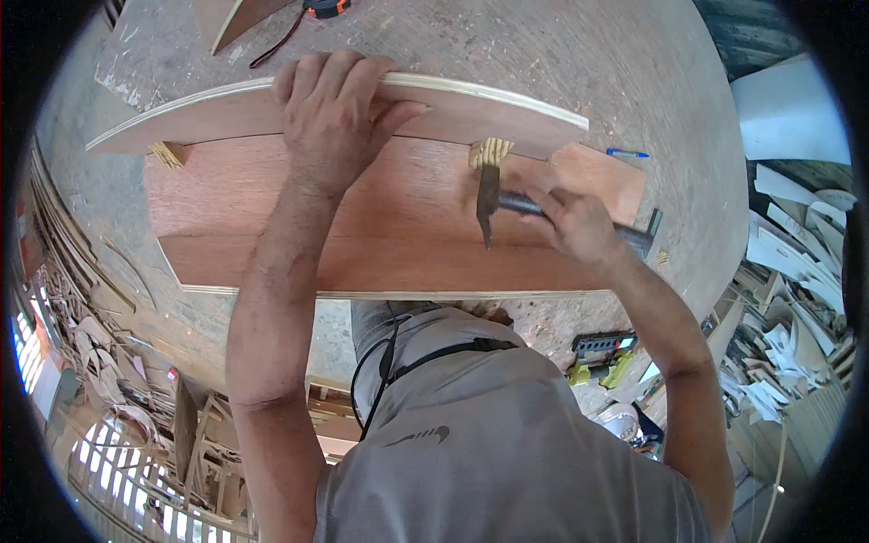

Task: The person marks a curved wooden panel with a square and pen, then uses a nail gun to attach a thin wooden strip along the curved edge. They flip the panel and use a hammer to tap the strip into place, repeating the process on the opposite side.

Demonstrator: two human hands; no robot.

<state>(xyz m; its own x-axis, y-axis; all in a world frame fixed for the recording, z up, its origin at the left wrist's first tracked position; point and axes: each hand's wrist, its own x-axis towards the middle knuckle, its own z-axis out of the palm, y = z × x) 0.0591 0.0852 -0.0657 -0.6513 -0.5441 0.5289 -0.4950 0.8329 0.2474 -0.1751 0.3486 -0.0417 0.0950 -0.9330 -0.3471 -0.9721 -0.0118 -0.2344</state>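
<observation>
My left hand (pixel 330 118) is closed over the top edge of an upright plywood strip (pixel 226 116), fingers behind it and thumb on the near face. The strip stands along the far side of a reddish plywood panel (pixel 389 208). Small wood blocks sit in the corner between them, one block (pixel 168 154) on the left and another block (pixel 491 149) on the right. My right hand (pixel 581 228) is wrapped round the handle of a hammer (pixel 488 201). The hammer's head is at the right block; whether they touch I cannot tell. The right fingers are slightly blurred.
A blue pen (pixel 627 153) and a dark metal piece (pixel 653 223) lie right of the panel on the worn table (pixel 679 100). A tape measure (pixel 326 8) with a strap lies at the far edge, by another board (pixel 244 20). Offcuts (pixel 801 244) are piled on the right.
</observation>
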